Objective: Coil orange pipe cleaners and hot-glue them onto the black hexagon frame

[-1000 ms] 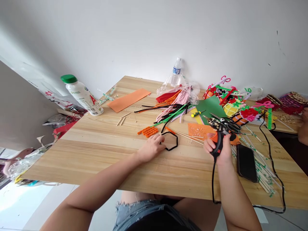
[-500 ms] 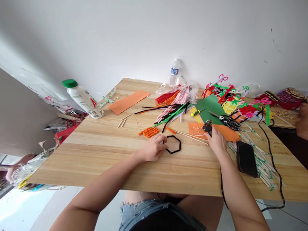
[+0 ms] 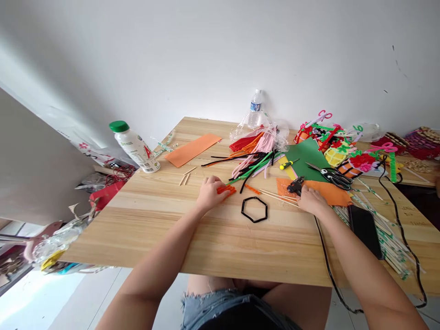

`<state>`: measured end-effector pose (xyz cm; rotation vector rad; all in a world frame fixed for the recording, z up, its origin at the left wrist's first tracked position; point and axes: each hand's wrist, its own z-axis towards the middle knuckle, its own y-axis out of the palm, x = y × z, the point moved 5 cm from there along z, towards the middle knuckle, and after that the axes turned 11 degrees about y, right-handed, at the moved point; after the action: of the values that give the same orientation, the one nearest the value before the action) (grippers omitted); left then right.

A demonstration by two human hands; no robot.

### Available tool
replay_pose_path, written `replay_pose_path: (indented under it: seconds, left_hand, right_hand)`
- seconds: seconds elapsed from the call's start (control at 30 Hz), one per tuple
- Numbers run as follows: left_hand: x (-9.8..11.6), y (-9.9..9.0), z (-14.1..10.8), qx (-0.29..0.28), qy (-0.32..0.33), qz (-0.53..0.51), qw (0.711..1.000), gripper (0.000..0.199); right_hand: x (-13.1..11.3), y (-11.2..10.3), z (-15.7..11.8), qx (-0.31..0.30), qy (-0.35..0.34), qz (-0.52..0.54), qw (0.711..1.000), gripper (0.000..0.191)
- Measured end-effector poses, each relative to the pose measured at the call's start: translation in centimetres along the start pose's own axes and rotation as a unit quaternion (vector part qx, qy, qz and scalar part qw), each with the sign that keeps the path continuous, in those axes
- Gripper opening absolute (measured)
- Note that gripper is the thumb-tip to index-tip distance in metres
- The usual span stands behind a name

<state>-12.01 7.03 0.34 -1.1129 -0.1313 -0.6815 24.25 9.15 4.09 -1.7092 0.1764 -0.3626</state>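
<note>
My left hand point(image 3: 210, 194) rests over a bunch of orange coiled pipe cleaners point(image 3: 229, 189), fingers curled round its near left end; the fingertips are partly hidden. A black pipe-cleaner hexagon point(image 3: 243, 215) lies flat on the table to the right of that hand, touched by neither hand. At the orange paper, my right hand point(image 3: 312, 200) is closed on the handle of a black glue gun point(image 3: 294, 185), its nozzle end pointing away to the upper left. One short orange coil point(image 3: 252, 189) and some thin wooden sticks point(image 3: 275, 196) lie between the hands.
Behind are bundled pipe cleaners point(image 3: 254, 142), a water bottle point(image 3: 255, 107), green paper point(image 3: 305, 156), a yellow screwdriver point(image 3: 286, 165) and scissors point(image 3: 332, 176). A phone point(image 3: 365, 231) lies right, with wrapped sticks point(image 3: 392, 252) and a black cord point(image 3: 395, 211). A white bottle point(image 3: 135, 149) stands left.
My left hand has left the black hexagon and moved up and left onto the orange coils. My right hand has lowered the glue gun onto the orange paper. The view has shifted slightly.
</note>
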Motion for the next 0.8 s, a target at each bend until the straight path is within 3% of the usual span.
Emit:
replay_pose_path:
  seconds: [0.1, 0.2, 0.33, 0.43, 0.53, 0.63, 0.8]
  left_hand:
    - [1.4, 0.9, -0.3, -0.048, 0.039, 0.058, 0.996, 0.017]
    - [2.3, 1.3, -0.7, -0.054, 0.047, 0.085, 0.994, 0.015]
    - [2.9, 1.3, -0.9, -0.041, 0.057, 0.079, 0.994, 0.017]
    - [3.7, 1.0, -0.8, -0.031, 0.097, 0.058, 0.993, 0.02]
    - [5.1, 0.8, -0.9, -0.026, 0.184, 0.007, 0.982, 0.024]
    - [6.3, 1.0, -1.4, -0.036, 0.251, -0.026, 0.967, 0.025]
    - [6.5, 1.3, -1.7, -0.02, 0.258, -0.032, 0.965, 0.028]
  right_hand:
    - [-1.9, -2.2, -1.3, 0.023, -0.03, 0.009, 0.999, 0.041]
    - [-6.5, -3.6, -3.2, 0.036, -0.146, 0.05, 0.987, 0.029]
    - [-12.9, -3.2, -4.3, 0.02, -0.233, 0.082, 0.969, 0.024]
    - [-15.7, -2.5, -3.9, 0.014, -0.251, 0.098, 0.963, 0.022]
    - [-15.9, -1.7, -3.3, -0.007, -0.255, 0.11, 0.961, 0.016]
    - [-14.7, -1.0, -3.0, -0.018, -0.257, 0.132, 0.957, 0.015]
    - [-13.5, -0.3, -2.9, -0.017, -0.287, 0.189, 0.939, 0.025]
